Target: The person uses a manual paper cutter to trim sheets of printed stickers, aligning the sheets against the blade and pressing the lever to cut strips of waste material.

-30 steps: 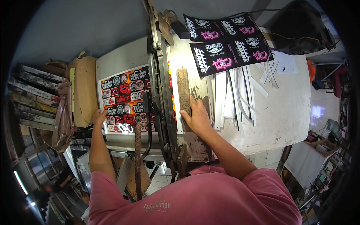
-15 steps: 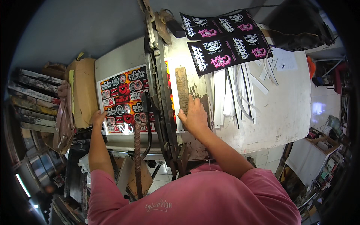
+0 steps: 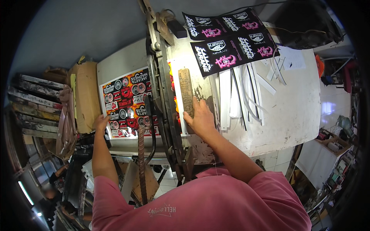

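Observation:
A white-edged sheet of red, black and orange printed stickers point(image 3: 127, 102) lies on the table and passes under the dark metal bar of a lever paper cutter point(image 3: 163, 88). My left hand point(image 3: 101, 123) grips the sheet's left edge near its lower corner, its fingers partly hidden. Right of the cutter, a narrow strip of the same sheet shows beside a worn wooden block point(image 3: 185, 90). My right hand point(image 3: 202, 118) rests against that block with fingers stretched out, the thumb near the sheet's right edge. A rusty twisted rod point(image 3: 141, 165), apparently the cutter's handle, stands between my arms.
Black printed sheets point(image 3: 231, 42) with white and pink designs lie at the far right. Below them are several white and black offcut strips point(image 3: 243, 96). A brown cardboard piece point(image 3: 85, 98) and stained frames point(image 3: 36, 104) stand at left. Another person point(image 3: 49, 194) shows at lower left.
Both hands stay in nearly the same places on the sheet and block. The view has shifted slightly, and another person now shows more plainly at the lower left.

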Available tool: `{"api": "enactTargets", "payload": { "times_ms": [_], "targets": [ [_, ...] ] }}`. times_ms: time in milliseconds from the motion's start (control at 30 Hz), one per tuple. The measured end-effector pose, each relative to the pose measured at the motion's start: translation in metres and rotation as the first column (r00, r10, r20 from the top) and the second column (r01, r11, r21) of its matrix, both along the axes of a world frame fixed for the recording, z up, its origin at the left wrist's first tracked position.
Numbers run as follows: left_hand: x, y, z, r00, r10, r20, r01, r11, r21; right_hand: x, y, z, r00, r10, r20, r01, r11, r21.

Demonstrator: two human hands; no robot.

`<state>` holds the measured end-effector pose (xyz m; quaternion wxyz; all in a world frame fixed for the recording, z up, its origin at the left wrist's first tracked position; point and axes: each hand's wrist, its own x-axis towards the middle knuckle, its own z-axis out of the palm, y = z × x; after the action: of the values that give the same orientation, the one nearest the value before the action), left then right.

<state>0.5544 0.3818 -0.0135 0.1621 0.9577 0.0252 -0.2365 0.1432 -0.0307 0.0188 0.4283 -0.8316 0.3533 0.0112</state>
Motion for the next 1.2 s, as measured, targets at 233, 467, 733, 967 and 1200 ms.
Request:
{"api": "enactTargets", "payload": {
  "times_ms": [233, 467, 733, 967, 1200],
  "targets": [
    [-0.003, -0.009, 0.002, 0.997, 0.063, -0.054, -0.066, 0.995, -0.071, -0.006, -0.004, -0.009, 0.998, 0.005, 0.064, -0.007, 1.000, 0.027],
    [-0.007, -0.008, 0.004, 0.996, 0.075, -0.058, -0.081, 0.991, -0.111, -0.007, -0.007, -0.008, 0.996, 0.015, 0.090, -0.019, 0.999, 0.046],
    [-0.013, -0.015, 0.007, 0.988, 0.102, -0.119, -0.126, 0.967, -0.221, -0.008, -0.009, -0.009, 0.992, 0.028, 0.123, -0.032, 0.999, 0.030],
    [0.000, -0.007, 0.005, 0.998, -0.028, -0.056, 0.029, 0.999, 0.024, -0.009, -0.009, -0.015, 0.993, 0.017, 0.120, -0.020, 0.999, 0.027],
    [-0.006, -0.006, -0.004, 0.992, 0.127, 0.007, -0.124, 0.983, -0.133, -0.012, -0.005, -0.022, 0.985, 0.000, 0.173, 0.001, 1.000, -0.007]
  ]
}}
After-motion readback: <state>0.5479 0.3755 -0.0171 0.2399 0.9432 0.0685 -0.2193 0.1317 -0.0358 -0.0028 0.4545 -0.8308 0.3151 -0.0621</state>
